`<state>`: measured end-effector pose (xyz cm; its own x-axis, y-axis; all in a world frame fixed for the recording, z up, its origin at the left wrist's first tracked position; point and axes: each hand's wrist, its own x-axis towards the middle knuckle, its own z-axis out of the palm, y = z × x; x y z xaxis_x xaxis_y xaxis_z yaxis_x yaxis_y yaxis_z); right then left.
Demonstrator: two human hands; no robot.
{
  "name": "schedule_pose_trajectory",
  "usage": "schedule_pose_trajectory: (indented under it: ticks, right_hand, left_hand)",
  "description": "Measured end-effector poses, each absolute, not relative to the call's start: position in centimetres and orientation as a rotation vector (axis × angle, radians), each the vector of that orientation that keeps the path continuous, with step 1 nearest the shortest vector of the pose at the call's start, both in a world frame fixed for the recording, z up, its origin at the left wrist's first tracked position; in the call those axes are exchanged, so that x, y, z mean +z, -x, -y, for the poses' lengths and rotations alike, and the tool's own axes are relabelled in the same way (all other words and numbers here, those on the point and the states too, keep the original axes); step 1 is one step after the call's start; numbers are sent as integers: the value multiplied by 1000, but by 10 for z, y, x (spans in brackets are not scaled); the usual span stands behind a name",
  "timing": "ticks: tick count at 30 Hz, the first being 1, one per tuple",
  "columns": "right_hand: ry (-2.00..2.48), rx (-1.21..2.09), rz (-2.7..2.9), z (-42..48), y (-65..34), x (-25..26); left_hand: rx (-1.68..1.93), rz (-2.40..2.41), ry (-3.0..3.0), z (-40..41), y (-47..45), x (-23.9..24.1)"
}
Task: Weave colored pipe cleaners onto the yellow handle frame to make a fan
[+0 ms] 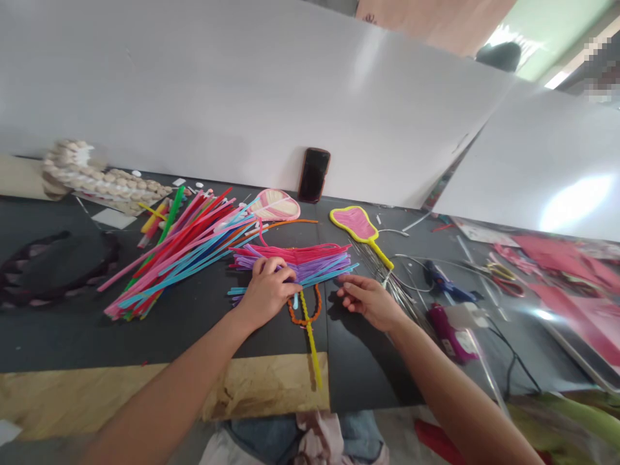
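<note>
A wide piece of pipe cleaners [314, 257], in bands of red, purple and light blue, lies in front of me on the dark table. My left hand [268, 284] rests on its left half, fingers bent and pressing on the strands. Just off the right ends of the blue strands is my right hand [368, 302], its fingers curled in towards the thumb; whatever is between them is too small to make out. Below the strands an orange twisted loop [305, 321] and a yellow pipe cleaner stem [312, 352] reach towards me.
Loose coloured pipe cleaners [179, 252] are heaped at left. A pink, yellow-edged paddle shape [357, 226] lies behind my right hand, near metal wires [409, 303]. A phone [314, 174] leans on the white partition [217, 84]. Glue guns [450, 332] and scissors [504, 274] lie right.
</note>
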<state>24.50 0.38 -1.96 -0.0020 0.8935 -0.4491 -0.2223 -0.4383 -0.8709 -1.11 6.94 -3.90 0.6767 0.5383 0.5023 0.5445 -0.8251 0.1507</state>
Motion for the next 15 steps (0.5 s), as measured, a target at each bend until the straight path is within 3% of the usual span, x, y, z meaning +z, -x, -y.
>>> schedule_pose_trajectory:
  ticks: [15]
  right_hand:
    - [1342, 1540, 873, -14, -212, -21]
  left_hand:
    - [-824, 947, 2890, -68, 11, -37]
